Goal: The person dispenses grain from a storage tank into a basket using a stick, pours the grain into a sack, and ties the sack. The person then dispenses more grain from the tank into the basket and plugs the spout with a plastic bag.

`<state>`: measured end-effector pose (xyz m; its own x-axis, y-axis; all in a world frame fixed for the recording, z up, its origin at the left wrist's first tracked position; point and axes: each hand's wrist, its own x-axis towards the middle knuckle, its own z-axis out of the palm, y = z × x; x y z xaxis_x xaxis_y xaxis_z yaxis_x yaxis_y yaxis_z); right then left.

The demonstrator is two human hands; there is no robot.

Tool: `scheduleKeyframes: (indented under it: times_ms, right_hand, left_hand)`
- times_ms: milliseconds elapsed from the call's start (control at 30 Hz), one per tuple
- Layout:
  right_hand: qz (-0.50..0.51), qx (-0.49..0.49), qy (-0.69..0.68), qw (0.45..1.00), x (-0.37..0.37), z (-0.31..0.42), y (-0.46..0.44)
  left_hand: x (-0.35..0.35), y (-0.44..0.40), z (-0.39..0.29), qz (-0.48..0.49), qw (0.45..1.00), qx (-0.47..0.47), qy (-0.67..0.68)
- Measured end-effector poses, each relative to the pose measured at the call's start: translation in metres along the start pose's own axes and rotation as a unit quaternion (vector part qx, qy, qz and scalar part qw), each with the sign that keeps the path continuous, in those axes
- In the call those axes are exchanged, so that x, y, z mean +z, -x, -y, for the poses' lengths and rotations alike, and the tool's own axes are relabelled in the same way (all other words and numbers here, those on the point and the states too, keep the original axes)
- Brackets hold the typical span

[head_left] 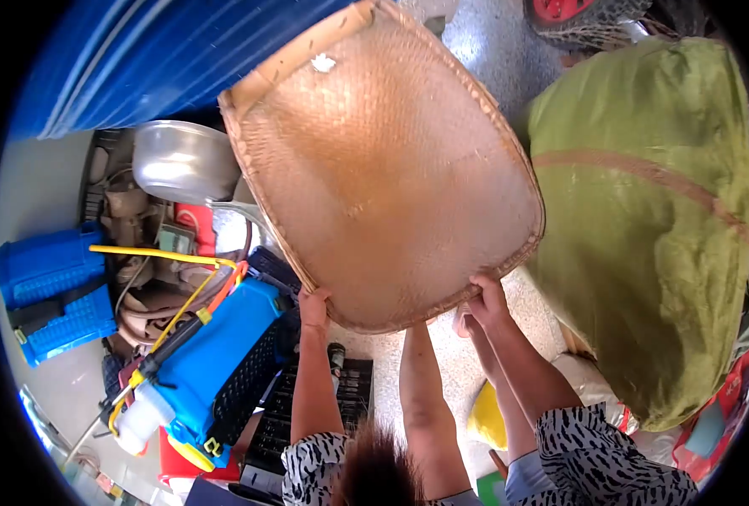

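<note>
A large woven winnowing basket (391, 185) is held out in front of me, its brown inside facing up towards the camera. At its far end runs a flat wooden strip, and a small white patch shows close to it. My left hand (314, 309) is closed on the rim at the near left corner, thumb on top. On the near right, my right hand (489, 301) grips the same rim. The fingers of both hands are partly hidden under the basket.
To the left are a blue knapsack sprayer (214, 363) with a yellow hose, a metal pot (182, 160) and a blue container (58, 291). A big green covered bundle (644, 211) stands at right. Blue sheeting (155, 59) hangs upper left; a red-hubbed wheel (560, 8) is at top.
</note>
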<state>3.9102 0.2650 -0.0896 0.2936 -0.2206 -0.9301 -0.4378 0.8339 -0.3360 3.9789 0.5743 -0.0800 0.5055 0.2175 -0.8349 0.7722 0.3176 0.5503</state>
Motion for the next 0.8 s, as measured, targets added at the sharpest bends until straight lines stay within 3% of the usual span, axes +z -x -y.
scheduleKeyframes:
  times_ms: [33, 233, 333, 400, 467, 500, 533, 600, 667, 733, 800]
  right_hand:
    - [0.025, -0.039, -0.008, 0.999, 0.0, -0.001, -0.006]
    - [-0.053, 0.0, 0.01, 0.999, 0.002, -0.001, -0.024]
    - [-0.052, 0.0, 0.004, 0.999, 0.01, 0.007, -0.007]
    - [-0.089, -0.015, 0.202, 0.975, 0.03, 0.024, 0.036]
    - [-0.084, -0.029, 0.261, 0.961, 0.008, 0.023, 0.059]
    - [-0.053, -0.079, 0.286, 0.954, -0.024, 0.01, 0.065]
    - [-0.025, -0.129, 0.311, 0.941, -0.041, 0.0, 0.071]
    - [0.071, -0.172, 0.448, 0.875, 0.008, 0.05, 0.183]
    - [0.154, -0.282, 0.447, 0.834, 0.043, 0.096, 0.277]
    - [0.172, -0.397, 0.514, 0.741, 0.066, 0.155, 0.358]
    - [0.117, -0.523, 0.528, 0.659, 0.056, 0.206, 0.405]
  left_hand:
    - [0.004, -0.005, 0.002, 0.001, 1.0, -0.009, -0.003]
    - [0.001, -0.016, 0.011, 0.02, 0.999, 0.034, -0.014]
    - [0.006, 0.004, 0.014, -0.041, 0.986, 0.13, -0.093]
    - [0.0, 0.014, 0.012, -0.179, 0.921, 0.294, -0.183]
    - [0.022, 0.059, -0.053, -0.229, 0.934, 0.23, -0.15]
    - [0.041, 0.09, -0.103, -0.203, 0.937, 0.246, -0.143]
    - [0.047, 0.099, -0.131, -0.157, 0.93, 0.32, -0.091]
    - [0.088, 0.153, -0.227, -0.106, 0.922, 0.356, -0.105]
    - [0.125, 0.193, -0.311, -0.052, 0.876, 0.457, -0.147]
    - [0.161, 0.206, -0.373, -0.058, 0.823, 0.551, -0.126]
    - [0.201, 0.226, -0.424, -0.254, 0.599, 0.705, -0.282]
